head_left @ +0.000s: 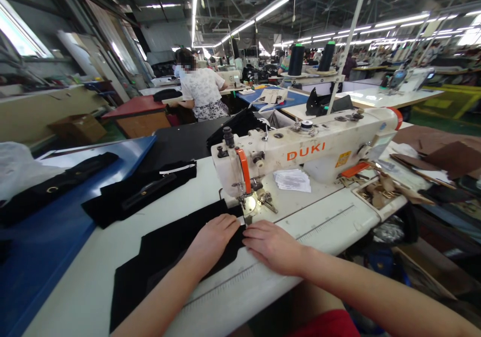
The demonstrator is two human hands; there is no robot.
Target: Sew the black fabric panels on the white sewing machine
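Note:
A black fabric piece [173,236] lies across the front of the sewing machine [270,151], one end close to the lit needle area. My left hand [214,236] presses on top of this fabric, fingers together, gripping it beside a small white strip [241,220]. On the other side of the strip, my right hand [274,244] has its fingers closed on the fabric's right edge. The fingertips of both hands are close together just in front of the presser foot. What lies under the fingers is hidden.
Other black pieces [146,191] lie to the left, near a blue board [75,236]. White paper slips [292,180] rest on the machine bed. A tray of small parts [376,194] is at right. A person [203,89] sits at another station ahead.

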